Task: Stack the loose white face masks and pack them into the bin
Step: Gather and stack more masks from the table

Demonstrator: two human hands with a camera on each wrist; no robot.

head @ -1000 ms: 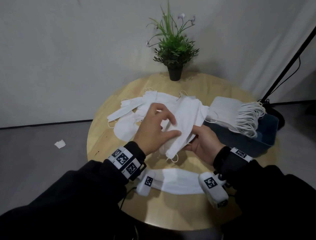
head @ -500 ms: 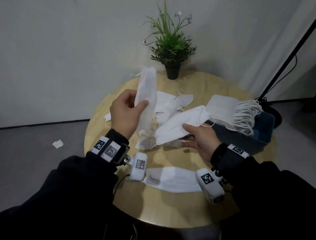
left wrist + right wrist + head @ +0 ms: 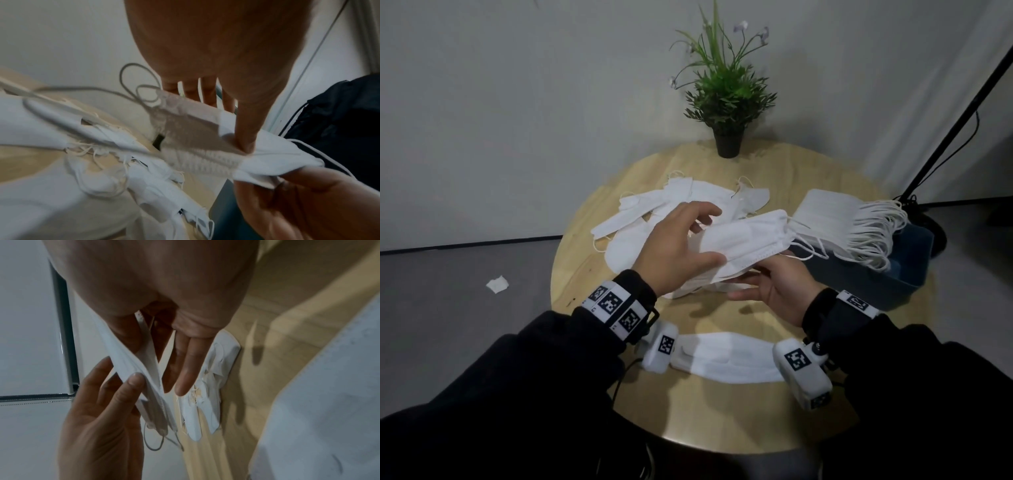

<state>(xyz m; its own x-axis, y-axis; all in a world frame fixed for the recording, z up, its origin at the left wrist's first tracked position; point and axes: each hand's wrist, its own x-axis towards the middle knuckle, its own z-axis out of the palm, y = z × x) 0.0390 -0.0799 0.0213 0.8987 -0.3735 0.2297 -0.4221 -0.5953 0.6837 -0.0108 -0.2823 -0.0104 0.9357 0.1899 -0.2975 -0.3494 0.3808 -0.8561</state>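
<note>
Over the middle of the round wooden table (image 3: 722,421), my right hand (image 3: 751,286) lies palm up under a small stack of white face masks (image 3: 751,240) and holds it. My left hand (image 3: 710,236) pinches the top mask of that stack, thumb (image 3: 245,138) on the near face and the other fingers behind it. More loose masks (image 3: 654,212) lie in a heap at the back left. One flat mask (image 3: 726,356) sits near the front edge. The dark blue bin (image 3: 893,284) at the right carries a neat pile of masks (image 3: 825,216), their ear loops hanging over.
A potted plant (image 3: 727,102) stands at the table's far edge. A black stand leg (image 3: 962,113) and its cable rise beside the bin on the right. A scrap of white paper (image 3: 497,284) lies on the grey floor to the left.
My left hand, which had lifted one mask upright above the heap, has brought it down and to the right onto the masks in my right hand.
</note>
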